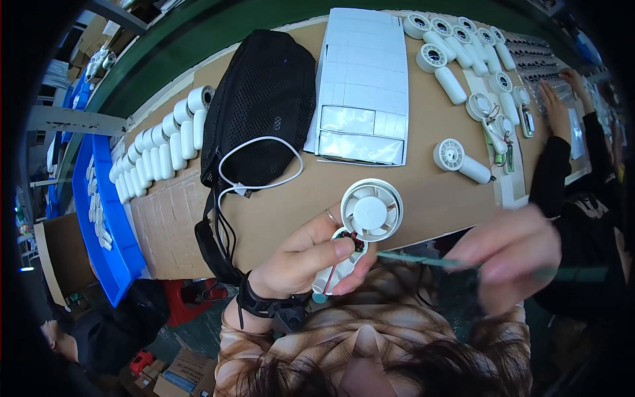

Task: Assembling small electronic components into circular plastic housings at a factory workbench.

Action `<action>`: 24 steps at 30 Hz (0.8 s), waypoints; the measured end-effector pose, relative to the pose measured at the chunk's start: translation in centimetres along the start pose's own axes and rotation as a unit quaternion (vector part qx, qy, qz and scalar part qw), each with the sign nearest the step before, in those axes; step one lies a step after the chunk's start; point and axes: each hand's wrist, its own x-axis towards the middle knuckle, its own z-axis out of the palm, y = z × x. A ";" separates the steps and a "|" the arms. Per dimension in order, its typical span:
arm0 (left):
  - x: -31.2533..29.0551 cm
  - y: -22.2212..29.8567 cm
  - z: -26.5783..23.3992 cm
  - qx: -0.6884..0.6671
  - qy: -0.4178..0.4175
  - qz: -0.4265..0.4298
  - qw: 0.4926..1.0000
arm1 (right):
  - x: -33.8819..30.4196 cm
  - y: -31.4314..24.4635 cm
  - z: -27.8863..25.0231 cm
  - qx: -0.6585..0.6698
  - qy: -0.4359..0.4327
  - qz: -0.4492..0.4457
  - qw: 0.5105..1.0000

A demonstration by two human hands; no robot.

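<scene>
Close in front of me, my left hand (pixel 307 258) is closed around a small white handheld fan (pixel 370 212). Its round head with blades faces up, and its handle is open, with red and dark wires showing near my thumb. My right hand (pixel 506 255), blurred by motion, grips a long thin green tool (pixel 420 259) whose exact kind I cannot make out. The tool's tip reaches the fan's open handle just under the head. A white cable (pixel 268 139) loops over a black mesh bag (pixel 264 99) beyond my left hand.
Rows of white fans (pixel 159 149) stand at the left, beside a blue tray (pixel 109 225) of small white parts. White papers (pixel 364 79) lie mid-table. More fans (pixel 456 43) sit at the far right, and one fan (pixel 460 159) lies nearer. A co-worker's hands (pixel 559 106) are at right.
</scene>
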 end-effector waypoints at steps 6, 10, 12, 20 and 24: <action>-0.2 -0.4 0.5 0.099 0.038 0.026 0.994 | -1.0 0.5 2.0 -0.214 -0.132 -0.089 0.964; -0.2 -0.2 0.7 0.163 0.029 0.015 0.986 | -0.9 0.6 1.9 -0.278 -0.148 -0.085 0.945; -0.1 -0.2 0.8 0.168 0.028 0.020 0.985 | -0.9 0.7 2.0 -0.274 -0.148 -0.090 0.946; 0.1 -0.8 0.4 0.196 0.056 0.031 0.979 | -1.2 1.4 2.6 -0.306 -0.129 -0.111 0.937; 0.2 -1.2 0.0 0.211 0.068 0.042 0.974 | -1.4 1.7 2.9 -0.333 -0.127 -0.089 0.930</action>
